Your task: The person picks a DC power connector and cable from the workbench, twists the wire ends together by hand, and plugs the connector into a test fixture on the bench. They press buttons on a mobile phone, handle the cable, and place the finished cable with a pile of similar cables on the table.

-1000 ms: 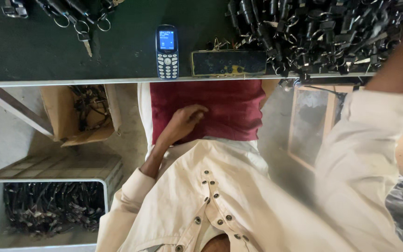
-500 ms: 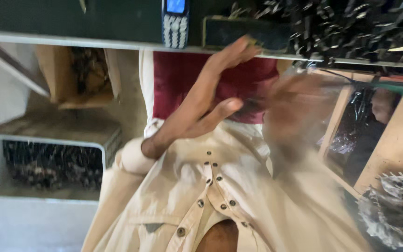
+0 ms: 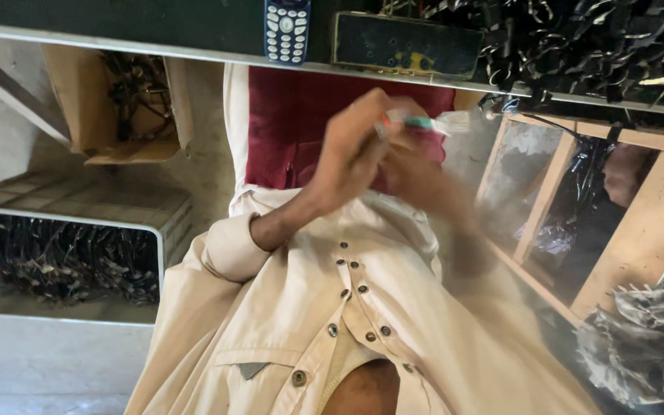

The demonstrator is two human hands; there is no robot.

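Left hand (image 3: 351,150): centre frame, fingers curled around the near end of a small pen-like object (image 3: 420,121).
Right hand (image 3: 416,165): blurred, touching the left hand; grip cannot be told.
Object axis: roughly horizontal, tip pointing right, below table edge (image 3: 155,52).
Nearer hand: left.

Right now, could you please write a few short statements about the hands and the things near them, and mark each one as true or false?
1. Both hands, the left hand and the right hand, are together in front of the body. True.
2. A small, light-coloured, tube-like object is at the hands. True, though blur hides what it is.
3. The keypad phone is held in the left hand. False: it lies on the dark table.
4. The cardboard box sits on top of the table. False: it sits below the table edge.
5. The shirt is cream-coloured with buttons. True.
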